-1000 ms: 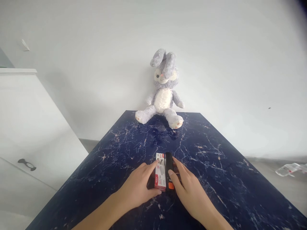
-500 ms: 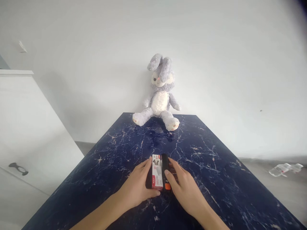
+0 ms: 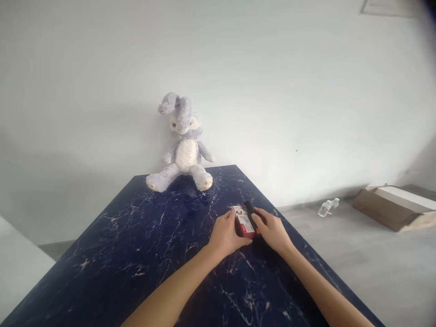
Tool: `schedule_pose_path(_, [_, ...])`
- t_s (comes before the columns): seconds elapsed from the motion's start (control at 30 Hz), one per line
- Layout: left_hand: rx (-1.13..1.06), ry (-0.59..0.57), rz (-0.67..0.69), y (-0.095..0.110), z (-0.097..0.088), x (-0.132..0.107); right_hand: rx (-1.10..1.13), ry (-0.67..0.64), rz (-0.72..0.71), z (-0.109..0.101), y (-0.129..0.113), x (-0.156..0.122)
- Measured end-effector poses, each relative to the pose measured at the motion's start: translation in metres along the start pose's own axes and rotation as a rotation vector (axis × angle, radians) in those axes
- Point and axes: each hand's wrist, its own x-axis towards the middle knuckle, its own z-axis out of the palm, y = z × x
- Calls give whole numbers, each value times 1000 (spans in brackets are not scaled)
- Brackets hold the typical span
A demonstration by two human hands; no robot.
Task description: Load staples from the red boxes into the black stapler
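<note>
My left hand point(image 3: 226, 234) is closed around the left side of a small red-and-white box of staples point(image 3: 244, 222), thumb at its near end. Printed pictures and lettering cover the box's top. Against its right side lies a black stapler point(image 3: 252, 215) with an orange patch at the near end. My right hand point(image 3: 273, 229) grips the stapler from the right, its thumb on top and its other fingers mostly hidden. Both things are side by side, low over or on the dark blue marbled table point(image 3: 136, 245), near its right edge; I cannot tell whether they touch it.
A grey-and-white plush rabbit point(image 3: 186, 152) sits at the table's far end against the pale wall point(image 3: 259, 81). On the floor to the right lie clear plastic bottles point(image 3: 325, 209) and an open cardboard box point(image 3: 383, 206). Part of a white cabinet point(image 3: 17, 268) shows at left.
The view has turned right, bringing the cardboard box into sight. Both hands, with the staple box and stapler, have shifted right and farther out, towards the table's right edge.
</note>
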Motion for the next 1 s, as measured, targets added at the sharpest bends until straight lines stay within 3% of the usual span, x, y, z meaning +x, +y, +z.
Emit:
schedule_pose_path(0.1, [13,10,-1,16,38,32,52,100,83,-27,34,13])
schedule_pose_path(0.2, [46,15,-30,19,58,47,335,166,183,-34,59,24])
schedule_pose_path(0.3, [106,11,-57,15,66,47,592,210,264,-33,76,39])
schedule_pose_path(0.43, [163,12,-5,10,64,35,687,386,325,-36,94,60])
schedule_pose_path(0.5, [172,35,60,2,49,26,686,522,356,-38,101,66])
schedule_pose_path(0.57, [198,74,132,-17,21,12,653,648,377,-39,103,68])
schedule_pose_path(0.63, [268,125,148,-48,-17,-5,589,742,381,-41,101,65])
schedule_pose_path(0.73, [359,218,10,-105,-79,-35,419,842,323,-47,86,58])
schedule_pose_path(0.8, [406,260,-111,-135,-109,-50,151,921,143,-47,69,52])
schedule_pose_path(0.87, [443,259,-178,-150,-123,-59,-119,959,-143,-36,45,45])
schedule_pose_path(0.93, [476,240,-127,-148,-124,-61,-223,885,-426,-10,14,35])
schedule_pose_path(1.0, [472,180,-18,-139,-119,-58,-194,667,-611,31,-21,24])
